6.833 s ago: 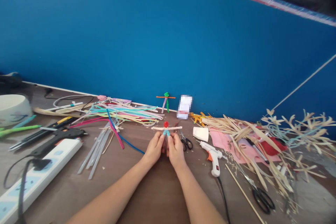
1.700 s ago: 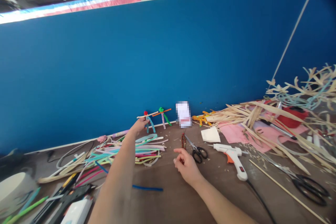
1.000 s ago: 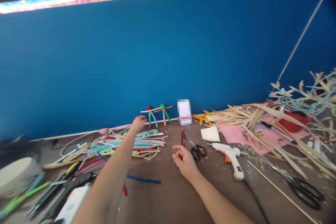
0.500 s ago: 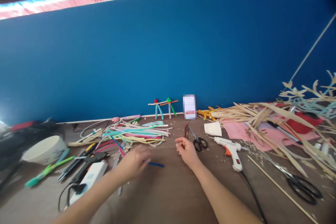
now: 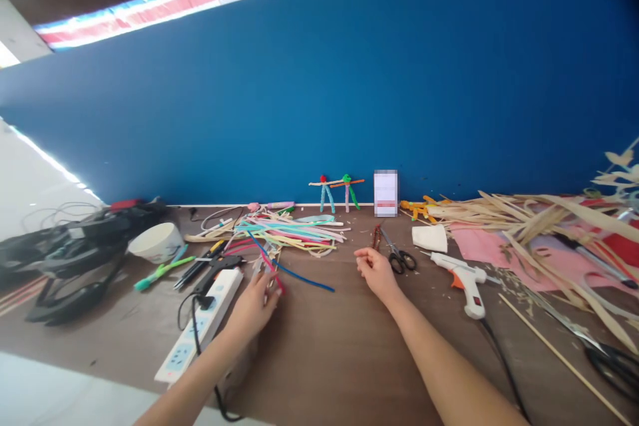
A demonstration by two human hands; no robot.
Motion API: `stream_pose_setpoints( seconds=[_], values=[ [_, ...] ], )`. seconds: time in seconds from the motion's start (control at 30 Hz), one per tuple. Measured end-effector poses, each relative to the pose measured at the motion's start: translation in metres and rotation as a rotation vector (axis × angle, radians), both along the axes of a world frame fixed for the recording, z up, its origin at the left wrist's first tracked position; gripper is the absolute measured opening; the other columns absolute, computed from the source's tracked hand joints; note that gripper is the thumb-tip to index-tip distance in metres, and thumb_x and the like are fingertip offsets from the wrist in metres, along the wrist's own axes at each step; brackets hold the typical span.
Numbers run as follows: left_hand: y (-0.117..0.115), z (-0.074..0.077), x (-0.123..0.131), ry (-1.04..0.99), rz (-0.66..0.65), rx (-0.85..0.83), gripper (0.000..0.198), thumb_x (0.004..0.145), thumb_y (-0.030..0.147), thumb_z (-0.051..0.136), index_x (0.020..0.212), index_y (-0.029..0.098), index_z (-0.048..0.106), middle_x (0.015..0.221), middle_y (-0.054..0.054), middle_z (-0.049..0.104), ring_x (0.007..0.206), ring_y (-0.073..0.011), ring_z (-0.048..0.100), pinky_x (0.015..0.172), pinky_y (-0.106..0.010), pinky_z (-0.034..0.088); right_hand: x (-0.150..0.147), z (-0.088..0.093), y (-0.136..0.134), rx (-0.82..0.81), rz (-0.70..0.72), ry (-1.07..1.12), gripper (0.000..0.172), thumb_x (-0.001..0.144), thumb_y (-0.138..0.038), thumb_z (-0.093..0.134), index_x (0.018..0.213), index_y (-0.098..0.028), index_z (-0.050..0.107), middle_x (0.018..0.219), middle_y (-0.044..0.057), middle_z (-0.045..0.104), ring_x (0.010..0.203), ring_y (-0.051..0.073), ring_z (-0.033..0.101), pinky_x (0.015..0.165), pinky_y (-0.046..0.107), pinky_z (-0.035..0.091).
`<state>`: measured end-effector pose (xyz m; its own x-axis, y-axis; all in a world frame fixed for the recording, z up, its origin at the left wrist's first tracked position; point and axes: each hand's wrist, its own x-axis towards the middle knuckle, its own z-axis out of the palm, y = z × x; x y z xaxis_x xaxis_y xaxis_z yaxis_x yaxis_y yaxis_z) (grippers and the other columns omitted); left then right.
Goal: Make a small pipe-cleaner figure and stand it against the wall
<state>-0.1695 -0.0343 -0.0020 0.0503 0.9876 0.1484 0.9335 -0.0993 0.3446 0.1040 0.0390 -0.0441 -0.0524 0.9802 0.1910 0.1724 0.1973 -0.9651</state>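
Left hand low over the brown wooden tabletop, well left of the black-handled steel scissors, fingers half closed at the end of a thin magenta pipe cleaner, with a long blue pipe cleaner running just beside it. Whether those fingers truly pinch the stem or only brush it: impossible to tell at this blur. Right hand just left of the scissors, half curled and slack, thumb and forefinger apart, nothing visible in it, a thin brown beaded cord near the fingertips.

Both pipe cleaners at the front edge of a heap of multicoloured flat strips, left of the scissors. Behind the scissors, a pixelated white card and two small pipe-cleaner figures, one red-headed, one green-headed, upright against a blue board. Right of the scissors, a white-and-orange hot glue gun; far left, a white power strip.

With stems this fuzzy, pinch near the free end and ease rather than yank: fuzz snags on neighbouring strips.
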Motion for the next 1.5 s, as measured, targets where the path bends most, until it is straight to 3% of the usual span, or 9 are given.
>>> stream_pose_setpoints(
  seconds=[0.13,0.3,0.43,0.53,0.77,1.03,1.17,1.37,1.5],
  values=[
    [0.011,0.007,0.009,0.108,0.089,-0.066,0.033,0.075,0.029,0.042,0.106,0.020,0.049,0.111,-0.012,0.049,0.083,-0.0220,0.058,0.070,-0.032,0.044,-0.002,0.010,-0.013,0.120,0.044,-0.244,0.020,0.075,-0.030,0.046,0.086,-0.016,0.056,0.061,0.000,0.053,0.056,0.013,0.049,0.056,0.025,0.039],
    [-0.004,0.003,0.035,0.134,-0.137,-0.101,0.029,0.070,0.023,0.048,0.098,0.022,0.055,0.108,-0.011,0.051,0.094,-0.0244,0.054,0.074,-0.034,0.043,-0.020,0.025,-0.040,0.384,0.281,-0.723,0.029,0.068,-0.033,0.060,0.095,-0.020,0.058,0.090,0.006,0.056,0.085,0.019,0.050,0.075,0.030,0.035],
    [-0.013,0.003,0.049,-0.050,-0.323,-0.108,0.023,0.072,0.021,0.045,0.092,0.022,0.057,0.094,-0.008,0.057,0.088,-0.0191,0.055,0.078,-0.029,0.042,-0.031,0.025,-0.047,0.397,0.341,-0.865,0.009,0.076,-0.021,0.051,0.082,-0.019,0.058,0.085,0.004,0.056,0.082,0.017,0.051,0.072,0.028,0.033],
    [-0.011,0.009,0.050,-0.069,-0.300,-0.080,0.022,0.072,0.021,0.046,0.090,0.022,0.058,0.094,-0.007,0.058,0.086,-0.0194,0.055,0.075,-0.029,0.042,-0.030,0.023,-0.044,0.379,0.305,-0.858,0.010,0.078,-0.015,0.045,0.078,-0.019,0.054,0.081,0.003,0.056,0.076,0.016,0.051,0.069,0.026,0.033],
    [-0.004,0.014,0.031,0.067,0.203,0.055,0.033,0.075,0.034,0.043,0.105,0.022,0.051,0.107,-0.011,0.053,0.082,-0.0241,0.057,0.062,-0.032,0.041,-0.013,0.025,-0.031,0.378,0.000,-0.516,0.013,0.082,-0.016,0.035,0.079,-0.017,0.048,0.080,0.005,0.050,0.072,0.015,0.048,0.066,0.024,0.036],
    [0.012,0.035,0.047,0.032,0.148,0.084,0.024,0.079,0.030,0.040,0.094,0.020,0.054,0.087,-0.004,0.060,0.071,-0.0151,0.057,0.063,-0.025,0.041,-0.009,0.026,-0.027,0.477,-0.086,-0.347,0.011,0.081,-0.017,0.037,0.077,-0.017,0.047,0.076,0.004,0.049,0.073,0.015,0.047,0.068,0.026,0.037],
    [0.016,0.047,0.047,0.227,0.177,0.060,0.024,0.079,0.036,0.038,0.089,0.021,0.054,0.090,-0.006,0.060,0.079,-0.0188,0.058,0.061,-0.026,0.041,-0.009,0.025,-0.029,0.421,0.011,-0.455,0.011,0.080,-0.016,0.039,0.078,-0.018,0.050,0.077,0.004,0.053,0.072,0.015,0.050,0.067,0.024,0.037],
    [0.009,0.027,0.031,0.450,0.278,-0.183,0.031,0.077,0.037,0.039,0.097,0.017,0.050,0.083,-0.011,0.063,0.076,-0.0257,0.061,0.061,-0.032,0.043,-0.016,0.022,-0.031,0.295,0.191,-0.615,0.015,0.076,-0.015,0.047,0.086,-0.021,0.056,0.086,0.002,0.058,0.079,0.014,0.053,0.071,0.024,0.038],
    [0.022,0.011,0.043,0.370,0.177,-0.102,0.024,0.078,0.033,0.039,0.088,0.017,0.054,0.090,-0.010,0.063,0.082,-0.0226,0.060,0.063,-0.029,0.044,-0.017,0.023,-0.032,0.323,0.256,-0.608,0.021,0.075,-0.012,0.047,0.091,-0.021,0.057,0.089,0.003,0.059,0.086,0.016,0.051,0.077,0.027,0.037]
  ],
)
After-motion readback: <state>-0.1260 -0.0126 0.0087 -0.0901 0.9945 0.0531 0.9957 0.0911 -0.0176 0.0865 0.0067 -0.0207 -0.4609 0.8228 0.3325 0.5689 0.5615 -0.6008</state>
